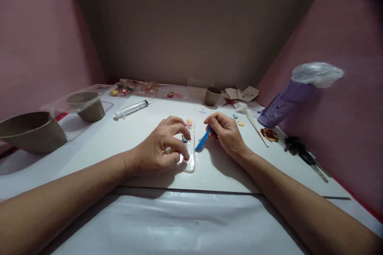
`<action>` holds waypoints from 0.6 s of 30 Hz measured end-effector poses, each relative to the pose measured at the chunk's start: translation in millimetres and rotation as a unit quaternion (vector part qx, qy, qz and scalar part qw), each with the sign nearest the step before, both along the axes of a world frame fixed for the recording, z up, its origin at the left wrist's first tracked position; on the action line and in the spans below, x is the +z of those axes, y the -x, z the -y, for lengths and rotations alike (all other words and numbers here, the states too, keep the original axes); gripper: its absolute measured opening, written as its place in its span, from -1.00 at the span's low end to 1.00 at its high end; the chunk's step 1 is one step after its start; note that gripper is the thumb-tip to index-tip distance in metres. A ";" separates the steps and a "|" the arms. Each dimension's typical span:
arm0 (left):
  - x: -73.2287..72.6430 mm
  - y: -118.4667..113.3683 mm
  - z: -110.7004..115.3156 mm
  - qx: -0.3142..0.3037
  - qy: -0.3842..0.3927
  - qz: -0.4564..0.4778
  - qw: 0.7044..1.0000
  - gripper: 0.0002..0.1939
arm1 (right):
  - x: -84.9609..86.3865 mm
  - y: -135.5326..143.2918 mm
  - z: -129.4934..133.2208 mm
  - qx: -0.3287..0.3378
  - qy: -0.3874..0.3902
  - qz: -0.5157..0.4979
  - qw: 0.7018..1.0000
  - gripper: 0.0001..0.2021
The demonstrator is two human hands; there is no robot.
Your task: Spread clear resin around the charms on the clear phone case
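A glossy, pale phone case [190,165] lies flat on the white board, with small coloured charms on it, among them a dark blue one [184,139]. My left hand [166,141] arches over the case, fingers curled but apart, one fingertip touching a small red charm [186,159]. The hand hides the left part of the case. Just right of it, my right hand [224,129] is closed around a blue plastic modelling knife [203,141], whose blade points down and left beside the case edge. A pink and yellow charm [189,122] sits at the case's far end.
A syringe [131,108] lies at the back left near two brown pots [32,131]. Another brown cup [213,96] stands behind the hands. To the right are a wooden stick [257,128], a purple tumbler [285,101] and dark tools [302,152]. Charm packets [149,87] line the back.
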State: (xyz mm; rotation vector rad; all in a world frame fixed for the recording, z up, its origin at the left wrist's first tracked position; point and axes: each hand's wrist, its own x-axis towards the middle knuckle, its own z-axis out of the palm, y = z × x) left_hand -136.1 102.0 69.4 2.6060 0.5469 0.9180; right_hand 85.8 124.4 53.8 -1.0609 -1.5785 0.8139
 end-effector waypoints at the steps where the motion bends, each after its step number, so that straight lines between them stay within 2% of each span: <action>1: -0.1 0.2 -0.4 -0.001 -0.001 -0.003 1.000 -0.60 | 0.1 0.2 0.2 0.005 0.002 -0.001 1.000 -0.78; 10: -1.5 0.5 -2.6 -0.009 -0.007 0.004 1.000 -0.62 | -0.2 -0.2 -0.8 0.054 0.012 -0.015 0.998 -0.76; 18: -3.1 0.9 -3.2 -0.009 -0.006 0.006 1.000 -0.63 | 3.2 1.8 1.2 0.053 0.009 -0.025 0.998 -0.74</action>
